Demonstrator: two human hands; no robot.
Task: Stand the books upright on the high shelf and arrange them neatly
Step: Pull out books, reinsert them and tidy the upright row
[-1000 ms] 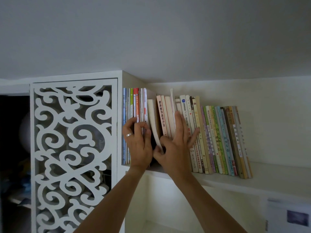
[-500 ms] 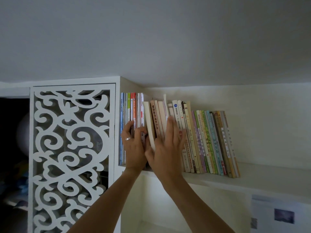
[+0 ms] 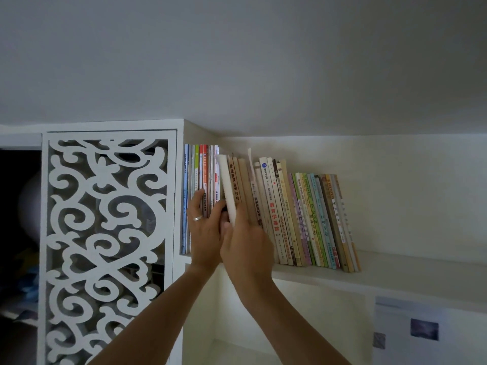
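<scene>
Where the fingers meet the books: the left hand [image 3: 204,233], a ring on one finger, lays straight fingers flat on the spines of the thin upright books [image 3: 201,180] at the shelf's left end; it grasps nothing.
Right hand: the right hand [image 3: 246,243] presses on the lower part of the cream books, its thumb beside the white fore-edge book [image 3: 226,188]; whether its fingers curl round a book cannot be told, since they are blurred.
Gap: a narrow dark slit shows between the thin books and the white fore-edge book, just above the hands.
Cream group: the cream books [image 3: 263,201] stand nearly upright but tip a little left at the top; a loose white sheet [image 3: 250,164] sticks up among them.
Right-hand run: the pastel books [image 3: 321,219] lean the same way, bottoms further right.
Shelf: the high shelf [image 3: 408,270] carries every book in view on its edge.
Done, judging by this: all books are standing.
Left, judging by this: closing the slit, squaring the lean, tucking in the sheet.
</scene>
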